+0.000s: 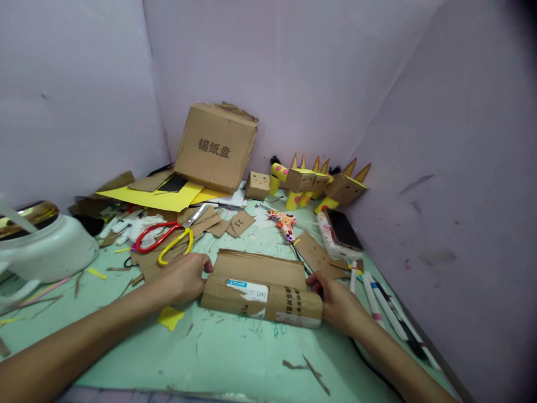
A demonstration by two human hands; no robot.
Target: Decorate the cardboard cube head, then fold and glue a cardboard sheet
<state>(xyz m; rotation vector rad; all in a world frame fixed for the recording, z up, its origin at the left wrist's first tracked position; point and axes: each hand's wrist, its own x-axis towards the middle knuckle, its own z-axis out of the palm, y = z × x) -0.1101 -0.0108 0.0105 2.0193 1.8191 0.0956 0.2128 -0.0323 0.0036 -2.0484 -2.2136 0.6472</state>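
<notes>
A sheet of brown cardboard lies on the green mat, its near part curled into a roll with a white label and printed tape on it. My left hand grips the roll's left end, fingers curled over the edge. At the right end, my right hand holds the roll with closed fingers. Both forearms reach in from the bottom of the view.
Scissors with red and yellow handles lie on cardboard scraps behind my left hand. A brown box leans at the back. Cardboard animal figures, a glue gun, a phone, markers and a white bowl-like appliance surround the mat.
</notes>
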